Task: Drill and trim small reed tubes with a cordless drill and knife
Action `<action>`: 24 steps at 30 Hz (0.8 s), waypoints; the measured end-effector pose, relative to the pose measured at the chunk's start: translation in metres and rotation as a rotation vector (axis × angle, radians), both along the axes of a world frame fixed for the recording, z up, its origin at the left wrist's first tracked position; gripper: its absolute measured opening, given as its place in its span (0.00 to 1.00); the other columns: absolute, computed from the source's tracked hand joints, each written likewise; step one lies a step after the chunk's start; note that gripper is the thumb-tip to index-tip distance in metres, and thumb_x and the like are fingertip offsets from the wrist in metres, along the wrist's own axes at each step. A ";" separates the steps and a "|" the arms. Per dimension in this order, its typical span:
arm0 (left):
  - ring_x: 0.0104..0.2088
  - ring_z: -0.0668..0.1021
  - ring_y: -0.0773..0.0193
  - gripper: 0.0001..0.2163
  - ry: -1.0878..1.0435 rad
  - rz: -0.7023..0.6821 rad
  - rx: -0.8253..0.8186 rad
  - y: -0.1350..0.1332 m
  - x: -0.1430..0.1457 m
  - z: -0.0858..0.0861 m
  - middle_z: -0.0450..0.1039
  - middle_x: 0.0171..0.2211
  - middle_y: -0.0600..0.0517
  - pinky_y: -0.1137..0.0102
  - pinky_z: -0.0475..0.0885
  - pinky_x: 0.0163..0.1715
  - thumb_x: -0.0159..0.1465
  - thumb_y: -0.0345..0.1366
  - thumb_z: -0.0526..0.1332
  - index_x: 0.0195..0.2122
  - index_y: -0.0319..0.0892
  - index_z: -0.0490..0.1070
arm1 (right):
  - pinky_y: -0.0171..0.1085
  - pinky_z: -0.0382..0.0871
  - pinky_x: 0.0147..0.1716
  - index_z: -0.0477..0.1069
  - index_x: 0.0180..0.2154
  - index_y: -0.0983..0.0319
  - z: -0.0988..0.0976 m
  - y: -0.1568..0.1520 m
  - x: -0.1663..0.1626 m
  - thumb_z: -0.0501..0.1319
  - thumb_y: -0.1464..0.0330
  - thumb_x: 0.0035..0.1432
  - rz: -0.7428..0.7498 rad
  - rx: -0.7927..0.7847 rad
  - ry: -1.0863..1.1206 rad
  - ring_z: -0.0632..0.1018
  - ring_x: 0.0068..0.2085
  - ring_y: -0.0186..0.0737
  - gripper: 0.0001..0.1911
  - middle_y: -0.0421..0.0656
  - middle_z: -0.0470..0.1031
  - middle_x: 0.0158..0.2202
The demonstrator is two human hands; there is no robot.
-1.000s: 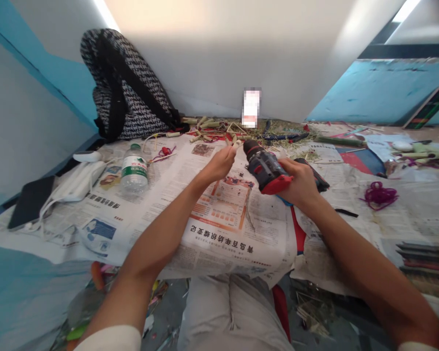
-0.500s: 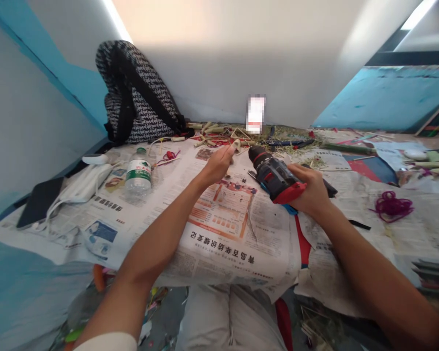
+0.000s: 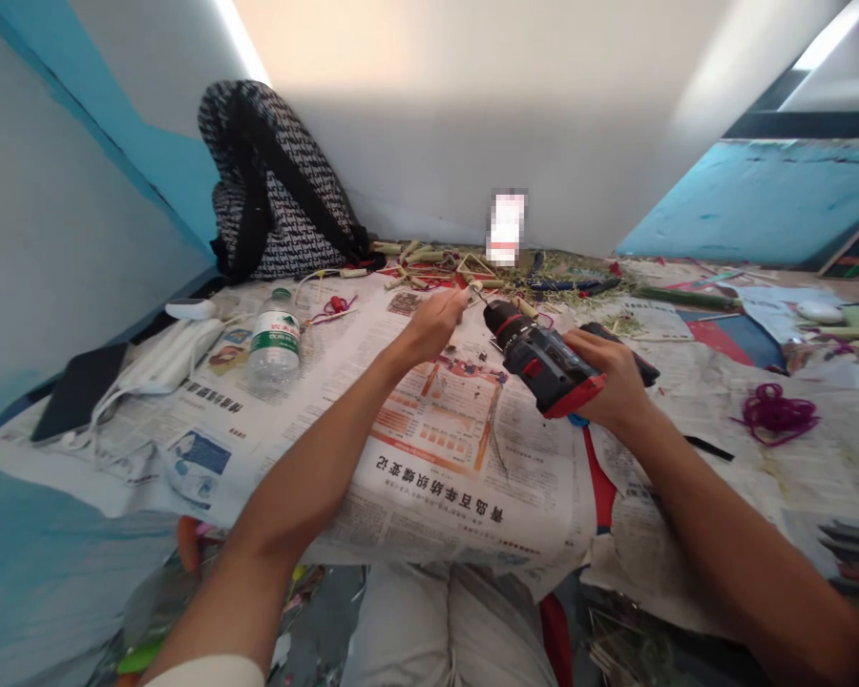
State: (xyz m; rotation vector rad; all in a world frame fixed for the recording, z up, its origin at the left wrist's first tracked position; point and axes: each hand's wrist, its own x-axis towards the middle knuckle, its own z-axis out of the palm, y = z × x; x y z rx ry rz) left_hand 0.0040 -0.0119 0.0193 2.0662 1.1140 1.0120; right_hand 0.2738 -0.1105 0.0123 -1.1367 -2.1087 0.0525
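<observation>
My right hand (image 3: pixel 608 372) is wrapped round the grip of a black and red cordless drill (image 3: pixel 534 358). Its thin bit points up and left, toward a small pale piece of plant stem (image 3: pixel 475 286). That piece is pinched in the fingertips of my left hand (image 3: pixel 436 322), above the newspaper (image 3: pixel 444 520). The bit's tip is at or very close to the stem piece; whether it has entered I cannot tell. Beneath the hands lie small dark crumbs and a thin curved strand (image 3: pixel 497 439).
Cut stem pieces (image 3: pixel 422 256) and green scraps lie along the wall. At left are a water bottle (image 3: pixel 276 334), a white mask (image 3: pixel 176 358), a dark phone (image 3: pixel 78 391) and a patterned backpack (image 3: pixel 279 181). A purple yarn bundle (image 3: pixel 774 412) lies at right.
The drill and the stem piece have come closer together, the bit now reaching the piece. My left hand has turned slightly. The whole view has shifted a little.
</observation>
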 end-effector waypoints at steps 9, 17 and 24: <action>0.30 0.68 0.61 0.20 -0.084 -0.069 -0.079 -0.001 0.007 -0.006 0.63 0.27 0.51 0.63 0.65 0.33 0.78 0.47 0.48 0.27 0.47 0.54 | 0.38 0.59 0.30 0.64 0.29 0.56 0.003 0.001 0.001 0.59 0.63 0.57 -0.056 -0.034 0.006 0.72 0.27 0.40 0.07 0.42 0.73 0.28; 0.31 0.69 0.60 0.20 0.007 -0.054 -0.005 -0.003 0.008 0.000 0.65 0.27 0.51 0.62 0.65 0.37 0.79 0.44 0.48 0.27 0.46 0.58 | 0.39 0.63 0.31 0.71 0.32 0.57 0.001 0.006 0.006 0.58 0.62 0.56 -0.080 -0.022 -0.013 0.77 0.30 0.44 0.07 0.46 0.80 0.32; 0.31 0.68 0.60 0.21 -0.026 -0.132 -0.036 -0.008 0.012 0.001 0.64 0.28 0.52 0.63 0.63 0.36 0.78 0.50 0.49 0.29 0.46 0.58 | 0.40 0.64 0.32 0.74 0.35 0.58 -0.002 0.007 0.005 0.58 0.61 0.57 -0.111 -0.018 -0.016 0.78 0.32 0.45 0.09 0.47 0.82 0.34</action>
